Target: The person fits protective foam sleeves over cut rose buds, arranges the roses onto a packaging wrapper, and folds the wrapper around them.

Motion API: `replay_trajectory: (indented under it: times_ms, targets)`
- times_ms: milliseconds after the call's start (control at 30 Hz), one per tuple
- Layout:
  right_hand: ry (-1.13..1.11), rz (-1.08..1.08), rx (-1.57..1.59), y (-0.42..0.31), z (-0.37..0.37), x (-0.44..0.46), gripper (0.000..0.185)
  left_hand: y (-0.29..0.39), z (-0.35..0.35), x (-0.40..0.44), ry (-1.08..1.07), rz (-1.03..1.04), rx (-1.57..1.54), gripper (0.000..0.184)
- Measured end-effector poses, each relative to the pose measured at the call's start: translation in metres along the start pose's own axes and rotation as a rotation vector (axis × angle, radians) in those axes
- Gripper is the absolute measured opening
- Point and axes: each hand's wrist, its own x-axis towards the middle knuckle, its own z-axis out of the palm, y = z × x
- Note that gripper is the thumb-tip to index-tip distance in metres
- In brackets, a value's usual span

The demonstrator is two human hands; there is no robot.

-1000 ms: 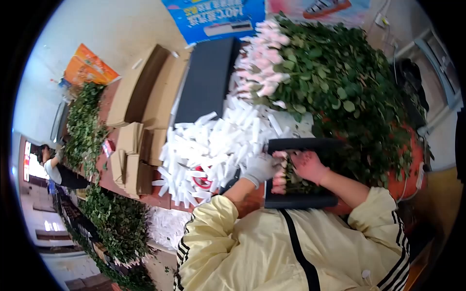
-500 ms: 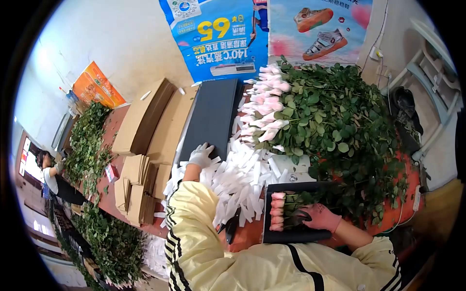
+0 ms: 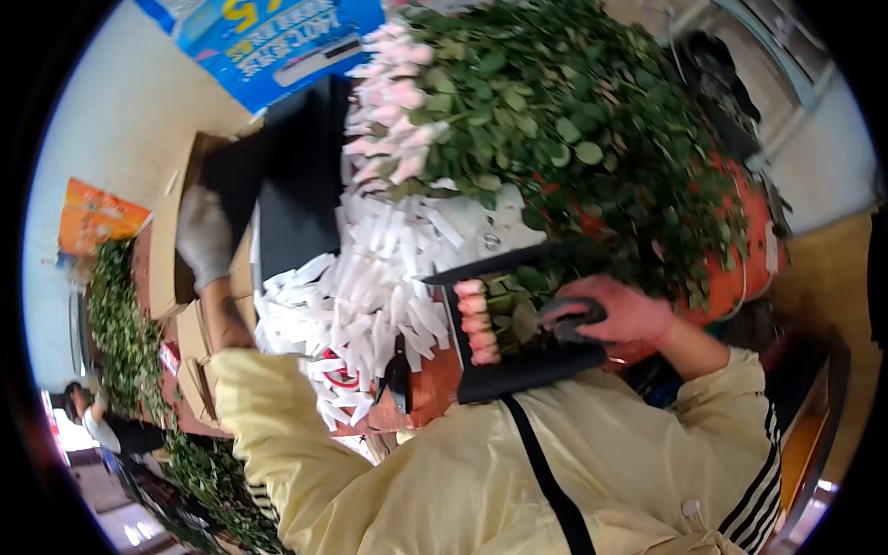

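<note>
My left hand [image 3: 203,236], in a pale glove and blurred by motion, grips a black sheet [image 3: 242,176] lifted at an angle beside the stack of black sheets [image 3: 301,208]. Pink roses [image 3: 476,324] lie in a row on another black sheet [image 3: 518,375], whose near and far edges stand up. My right hand [image 3: 615,314], in a pink glove with dark finger parts, curls over the rose stems just behind the leaves. Its fingertips are partly hidden. White sleeves [image 3: 370,287] lie heaped between my two hands.
A pile of leafy roses [image 3: 564,120] with white-wrapped heads [image 3: 398,92] covers the far right table. Black-handled scissors [image 3: 398,375] lie near the front edge. Cardboard pieces [image 3: 192,347] stand at left. Another person [image 3: 102,421] works at far left beside more greenery.
My left hand has moved left from the black stack, raising a sheet. My right hand stays at the rose stems. The view has turned and shifted.
</note>
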Motion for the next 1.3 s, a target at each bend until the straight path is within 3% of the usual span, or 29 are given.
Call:
replay_trajectory:
  times_ms: [33,100,133,167,200,233,300,333,367,433,500,567,600,633,667,700,733,800,833,867,900,967,1000,1033,1100,1167,1233,1267,1300]
  targets:
    - [0.064,-0.034,0.194,0.007,-0.009,-0.006,0.056,0.053,-0.042,0.035,-0.21,-0.289,0.129,0.025]
    - [0.089,0.014,0.768,-0.047,-0.042,-0.002,0.066,0.154,-0.093,0.052,-0.106,-0.034,-0.142,0.022]
    - [0.177,-0.196,0.954,-0.044,-0.045,0.004,0.065,0.192,-0.106,0.039,-0.134,0.246,-0.379,0.023]
    - [0.43,0.044,0.817,-0.066,-0.051,0.006,0.082,0.221,-0.117,0.026,-0.258,0.436,-0.367,0.028]
    - [0.517,-0.022,0.959,-0.064,-0.054,0.015,0.08,0.269,-0.142,0.023,-0.565,0.469,-0.319,0.03]
    - [0.518,-0.012,0.964,-0.062,-0.056,0.018,0.08,0.278,-0.139,-0.015,-0.671,0.566,-0.331,0.028]
    - [0.306,0.03,1.17,-0.06,-0.06,0.021,0.07,0.311,-0.164,-0.027,-0.711,0.655,-0.47,0.028]
    - [0.282,-0.091,1.186,-0.059,-0.051,0.018,0.061,0.321,-0.169,-0.035,-0.667,0.665,-0.554,0.027]
    - [0.384,0.171,0.855,-0.068,-0.048,0.015,0.055,0.326,-0.169,-0.044,-0.619,0.671,-0.635,0.027]
    - [0.362,0.234,0.701,-0.061,-0.039,0.014,0.05,0.318,-0.151,-0.065,-0.674,0.663,-0.776,0.031]
    - [0.403,0.251,0.787,-0.06,-0.033,0.014,0.047,0.297,-0.137,-0.073,-0.472,0.527,-0.81,0.031]
    - [0.461,0.273,0.87,-0.045,-0.023,0.008,0.045,0.297,-0.141,-0.082,-0.502,0.458,-0.8,0.022]
    - [0.695,0.072,0.465,-0.019,-0.013,0.001,0.044,0.301,-0.145,-0.085,-0.677,0.424,-0.695,0.026]
    - [0.83,-0.083,0.324,-0.023,-0.008,-0.001,0.042,0.302,-0.146,-0.088,-0.847,0.386,-0.587,0.031]
    - [0.974,-0.22,0.161,-0.027,-0.003,-0.003,0.041,0.298,-0.136,-0.093,-0.688,0.287,-0.646,0.032]
    - [0.964,-0.231,0.155,-0.024,-0.002,-0.019,0.041,0.297,-0.138,-0.072,-0.711,0.196,-0.674,0.031]
    - [0.881,0.04,0.421,-0.011,-0.005,-0.044,0.039,0.297,-0.138,-0.069,-0.701,0.185,-0.669,0.031]
    - [0.774,0.308,0.668,-0.002,-0.002,-0.05,0.038,0.299,-0.137,-0.065,-0.481,0.276,-0.692,0.031]
    - [0.682,0.288,1.062,0.001,0.006,-0.044,0.038,0.301,-0.137,-0.063,-0.374,0.33,-0.706,0.031]
    - [0.631,0.26,1.255,0.001,0.008,-0.039,0.039,0.305,-0.137,-0.058,-0.264,0.387,-0.722,0.03]
    - [0.579,0.246,1.446,-0.004,0.01,-0.032,0.039,0.314,-0.15,-0.052,-0.456,0.456,-0.68,0.023]
    - [0.616,-0.024,1.538,-0.022,0.001,-0.014,0.037,0.322,-0.152,-0.061,-0.506,0.545,-0.703,0.023]
    - [0.629,-0.021,1.541,-0.014,-0.002,-0.014,0.037,0.323,-0.151,-0.063,-0.511,0.552,-0.713,0.023]
    - [0.676,0.044,0.908,-0.002,-0.003,-0.015,0.038,0.323,-0.15,-0.065,-0.469,0.6,-0.773,0.02]
    - [0.666,0.1,0.277,0.009,0.004,-0.022,0.039,0.317,-0.15,-0.06,-0.427,0.646,-0.826,0.017]
    - [1.03,0.174,0.598,0.015,0.011,-0.029,0.055,0.293,-0.151,-0.059,-0.371,0.425,-0.79,0.027]
    - [0.825,-0.051,1.17,0.033,-0.007,-0.054,0.062,0.264,-0.144,-0.089,-0.113,0.029,-0.706,0.037]
    - [0.737,-0.121,1.359,0.043,-0.016,-0.062,0.064,0.252,-0.154,-0.092,-0.346,-0.257,-0.77,0.046]
    - [0.71,-0.131,1.275,0.053,-0.021,-0.06,0.064,0.245,-0.15,-0.104,-0.477,-0.557,-0.948,0.042]
